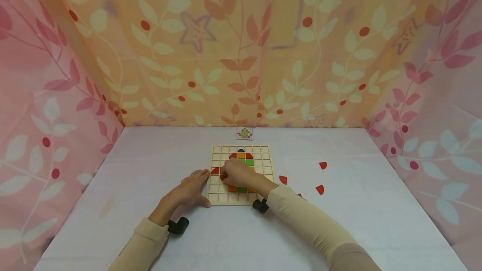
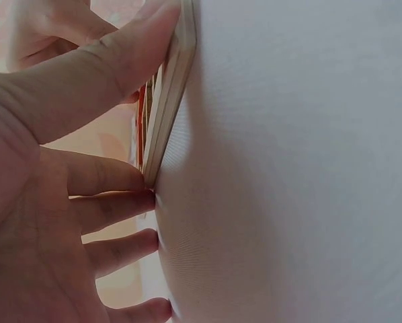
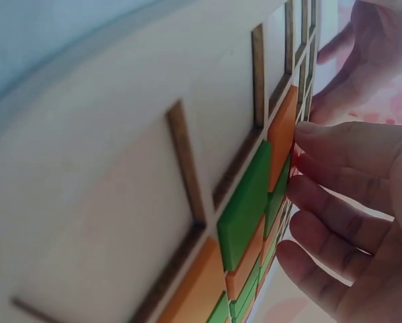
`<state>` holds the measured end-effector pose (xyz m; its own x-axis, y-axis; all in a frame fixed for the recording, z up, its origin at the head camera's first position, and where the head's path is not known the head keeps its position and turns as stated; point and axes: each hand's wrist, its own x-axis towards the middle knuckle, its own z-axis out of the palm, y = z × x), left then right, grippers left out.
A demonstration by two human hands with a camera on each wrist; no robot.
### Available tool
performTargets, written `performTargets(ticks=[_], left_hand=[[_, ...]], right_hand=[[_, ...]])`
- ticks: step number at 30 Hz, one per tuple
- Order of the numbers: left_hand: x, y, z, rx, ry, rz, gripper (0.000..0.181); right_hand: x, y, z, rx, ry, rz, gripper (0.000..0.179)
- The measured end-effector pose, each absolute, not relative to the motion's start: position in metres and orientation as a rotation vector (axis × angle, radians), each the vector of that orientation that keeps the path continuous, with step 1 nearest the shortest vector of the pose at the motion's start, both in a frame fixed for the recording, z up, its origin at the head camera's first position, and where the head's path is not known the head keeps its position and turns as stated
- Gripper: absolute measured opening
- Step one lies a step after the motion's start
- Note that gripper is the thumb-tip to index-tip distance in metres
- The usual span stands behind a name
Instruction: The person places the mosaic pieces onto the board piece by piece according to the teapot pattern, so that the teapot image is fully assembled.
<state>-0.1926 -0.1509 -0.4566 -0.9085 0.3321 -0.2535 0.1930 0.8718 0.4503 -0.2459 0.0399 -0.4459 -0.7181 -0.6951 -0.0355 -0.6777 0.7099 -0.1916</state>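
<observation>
A wooden grid board (image 1: pixel 223 198) lies on the table, partly filled with orange and green square tiles (image 3: pixel 245 205), red pieces and a blue half-round piece (image 1: pixel 241 151). My right hand (image 1: pixel 238 172) reaches over the board's left part, its thumb and fingertips pinching a red curved-edged tile (image 1: pixel 224 177) low at the grid. Just above that tile lies another red piece (image 1: pixel 215 171). At the board's left edge, my left hand (image 1: pixel 193 188) rests with fingers spread; its thumb (image 2: pixel 113 70) touches the board's side. The right hand hides part of the tiled pattern.
Several loose red quarter-round tiles (image 1: pixel 320 189) lie on the white tabletop right of the board, one partly behind the right forearm. A small picture card (image 1: pixel 244 133) with a coloured grid pattern lies beyond the board. Patterned curtains (image 1: pixel 241 53) enclose the table's back and sides.
</observation>
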Motion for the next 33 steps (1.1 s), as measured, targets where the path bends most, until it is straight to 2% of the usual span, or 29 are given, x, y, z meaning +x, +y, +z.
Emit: performTargets(ticks=[14,25,33], left_hand=[[-0.194,-0.151,-0.458,0.383,2.723,0.584,0.102],[-0.194,-0.150,-0.462,0.377,2.740,0.581,0.102],[-0.195,-0.150,-0.463,0.378,2.740,0.583,0.103]], right_hand=[[-0.249,0.052,-0.442,-1.047,2.733,-0.436,0.016],[-0.252,0.090,-0.431,-0.998,2.793,-0.564,0.018],[-0.257,0.128,-0.422,-0.847,2.851,-0.629,0.020]])
